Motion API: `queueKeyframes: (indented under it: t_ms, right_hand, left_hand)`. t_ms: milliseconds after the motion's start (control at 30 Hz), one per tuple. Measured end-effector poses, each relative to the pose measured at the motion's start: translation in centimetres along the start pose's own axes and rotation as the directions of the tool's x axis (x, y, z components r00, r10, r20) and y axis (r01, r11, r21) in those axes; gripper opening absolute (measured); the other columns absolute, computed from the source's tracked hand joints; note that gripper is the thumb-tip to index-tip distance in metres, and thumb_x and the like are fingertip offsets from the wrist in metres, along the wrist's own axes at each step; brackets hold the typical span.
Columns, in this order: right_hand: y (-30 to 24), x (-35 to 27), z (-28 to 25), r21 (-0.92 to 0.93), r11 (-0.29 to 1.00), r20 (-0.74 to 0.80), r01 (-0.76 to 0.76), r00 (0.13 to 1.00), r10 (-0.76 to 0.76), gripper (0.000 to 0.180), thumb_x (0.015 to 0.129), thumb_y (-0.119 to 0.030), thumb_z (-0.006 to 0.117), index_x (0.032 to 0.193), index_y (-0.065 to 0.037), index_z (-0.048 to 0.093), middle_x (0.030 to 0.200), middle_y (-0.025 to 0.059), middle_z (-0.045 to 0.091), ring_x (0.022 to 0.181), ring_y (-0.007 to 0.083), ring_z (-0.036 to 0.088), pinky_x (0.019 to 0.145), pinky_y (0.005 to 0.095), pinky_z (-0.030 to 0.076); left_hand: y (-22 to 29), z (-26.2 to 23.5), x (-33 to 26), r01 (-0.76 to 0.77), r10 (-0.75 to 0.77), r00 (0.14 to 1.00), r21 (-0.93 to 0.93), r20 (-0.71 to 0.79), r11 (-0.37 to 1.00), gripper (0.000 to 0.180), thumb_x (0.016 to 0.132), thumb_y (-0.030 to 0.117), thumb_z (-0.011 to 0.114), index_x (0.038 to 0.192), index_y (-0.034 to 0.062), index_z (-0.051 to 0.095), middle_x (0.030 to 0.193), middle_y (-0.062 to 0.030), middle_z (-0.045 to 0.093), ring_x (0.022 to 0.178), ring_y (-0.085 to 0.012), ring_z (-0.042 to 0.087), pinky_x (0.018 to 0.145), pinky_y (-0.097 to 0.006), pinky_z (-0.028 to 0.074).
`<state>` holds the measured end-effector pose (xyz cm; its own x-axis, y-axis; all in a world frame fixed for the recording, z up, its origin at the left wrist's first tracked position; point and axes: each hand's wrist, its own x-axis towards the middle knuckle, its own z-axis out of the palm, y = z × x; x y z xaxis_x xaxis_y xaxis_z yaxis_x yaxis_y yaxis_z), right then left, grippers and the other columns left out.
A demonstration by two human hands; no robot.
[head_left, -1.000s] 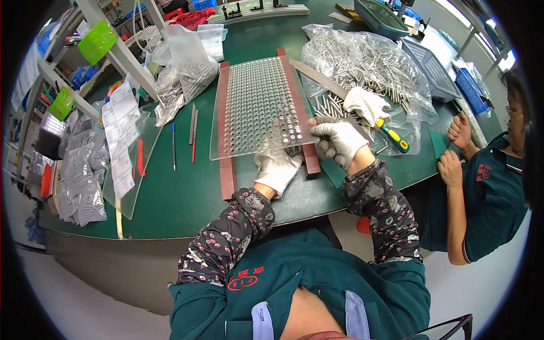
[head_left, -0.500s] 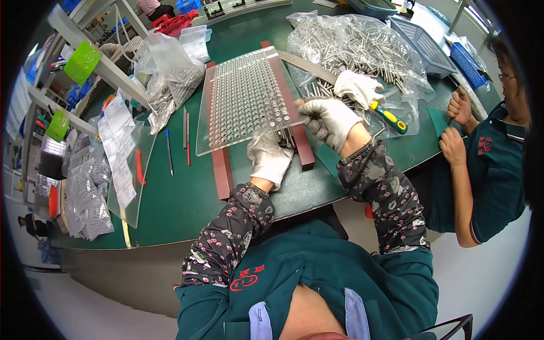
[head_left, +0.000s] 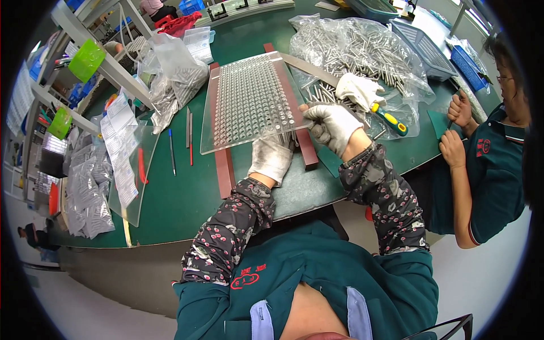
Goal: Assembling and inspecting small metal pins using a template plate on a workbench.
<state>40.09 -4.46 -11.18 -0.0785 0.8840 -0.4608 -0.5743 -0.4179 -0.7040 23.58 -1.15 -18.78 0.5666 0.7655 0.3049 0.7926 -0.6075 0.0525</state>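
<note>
A clear plate (head_left: 208, 133) with rows of round holes lies tilted across two reddish-brown bars (head_left: 225, 173). My left hand (head_left: 271, 158), in a white glove, reaches under its near edge, with the fingers partly hidden there. Several slim metal pins (head_left: 288, 137) show at these fingers, closed around them. At the plate's right edge, my gloved right hand (head_left: 334, 129) is closed, thumb and forefinger pinched together. Whatever that pinch holds is too small or hidden to make out. Short metal pieces sit in holes near the plate's close right corner.
Beyond my right hand lie a plastic bag of metal pins (head_left: 368, 54), a white cloth (head_left: 358, 89) and a yellow-green screwdriver (head_left: 390, 120). A steel ruler (head_left: 309, 69) touches the plate's far side. Pens (head_left: 171, 152) and papers (head_left: 120, 150) lie left. A co-worker (head_left: 481, 164) sits at right.
My right hand has shifted slightly down at the plate's edge, its fingers still closed. My left hand stays under the near edge. The whole view has moved a little.
</note>
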Motion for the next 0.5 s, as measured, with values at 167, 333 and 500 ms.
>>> queueKeyframes:
  t_ms: [167, 333, 500]
  right_hand:
    - [0.7, 0.1, -0.3, -0.007, 1.000, -0.023, -0.013, 1.000, 0.013, 0.014, 0.080, -0.006, 0.053, 0.093, -0.005, 0.057, 0.061, 0.0009, 0.054, 0.040, 0.0047, 0.043, 0.033, 0.0145, 0.030]
    - [1.0, 0.1, -0.1, -0.068, 0.998, -0.066, -0.010, 0.998, 0.006, 0.010, 0.079, -0.008, 0.052, 0.089, -0.009, 0.055, 0.059, -0.0045, 0.044, 0.042, 0.0045, 0.036, 0.033, 0.0182, 0.023]
    - [1.6, 0.4, -0.7, -0.102, 0.995, -0.084, 0.000, 0.996, -0.009, 0.011, 0.078, -0.006, 0.053, 0.089, -0.009, 0.054, 0.059, -0.0042, 0.044, 0.042, 0.0052, 0.037, 0.034, 0.0191, 0.025]
  left_hand:
    - [1.1, -2.4, -0.2, 0.111, -0.094, 0.975, -0.072, 0.202, 0.991, 0.025, 0.076, 0.022, 0.056, 0.098, 0.0100, 0.056, 0.092, -0.0128, 0.058, 0.082, -0.0301, 0.057, 0.068, -0.042, 0.048]
    - [0.8, -3.1, -3.0, 0.075, -0.075, 0.997, -0.091, 0.000, 0.993, 0.025, 0.074, 0.011, 0.058, 0.099, 0.0080, 0.052, 0.093, -0.0134, 0.056, 0.082, -0.0310, 0.057, 0.068, -0.041, 0.049]
    - [1.4, -5.4, -5.5, 0.094, -0.085, 0.993, -0.110, 0.085, 0.989, 0.023, 0.073, 0.010, 0.054, 0.096, 0.0065, 0.055, 0.085, -0.0134, 0.055, 0.077, -0.0291, 0.059, 0.064, -0.040, 0.050]
